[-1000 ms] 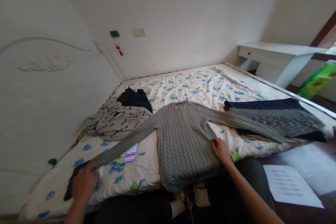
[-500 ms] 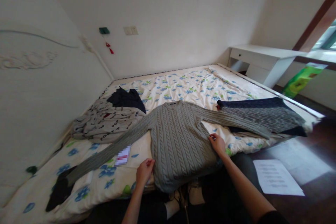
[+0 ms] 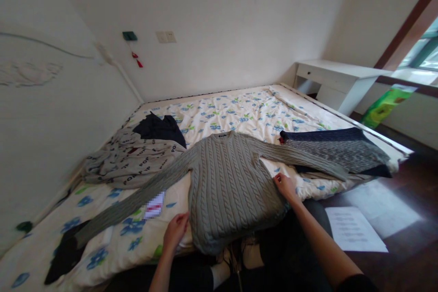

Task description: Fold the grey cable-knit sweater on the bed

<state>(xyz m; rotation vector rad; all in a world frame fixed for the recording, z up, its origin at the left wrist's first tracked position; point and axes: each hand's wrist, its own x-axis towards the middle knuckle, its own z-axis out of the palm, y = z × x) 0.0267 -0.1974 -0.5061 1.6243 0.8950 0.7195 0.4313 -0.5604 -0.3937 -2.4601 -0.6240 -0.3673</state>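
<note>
A grey cable-knit sweater (image 3: 227,182) lies spread on the bed, neckline away from me, both sleeves stretched out sideways. My left hand (image 3: 175,232) is closed in a pinch at the lower left side edge of the sweater. On the opposite side edge, below the sleeve, my right hand (image 3: 285,188) pinches the knit between thumb and fingers. The sweater's hem hangs over the bed's front edge above my legs. Its right sleeve overlaps a folded dark-and-grey knit garment (image 3: 328,146). The left sleeve's end reaches a black piece of cloth (image 3: 65,255).
A grey printed garment (image 3: 130,159) and a dark cloth (image 3: 159,128) are heaped at left on the flowered bedsheet (image 3: 239,112). A small blurred card (image 3: 154,206) lies below the left sleeve. Papers (image 3: 356,230) sit at lower right; a white desk (image 3: 342,72) stands beyond.
Both hands have moved slightly apart, and the sweater's body is drawn a little wider and flatter. The whole view has shifted slightly.
</note>
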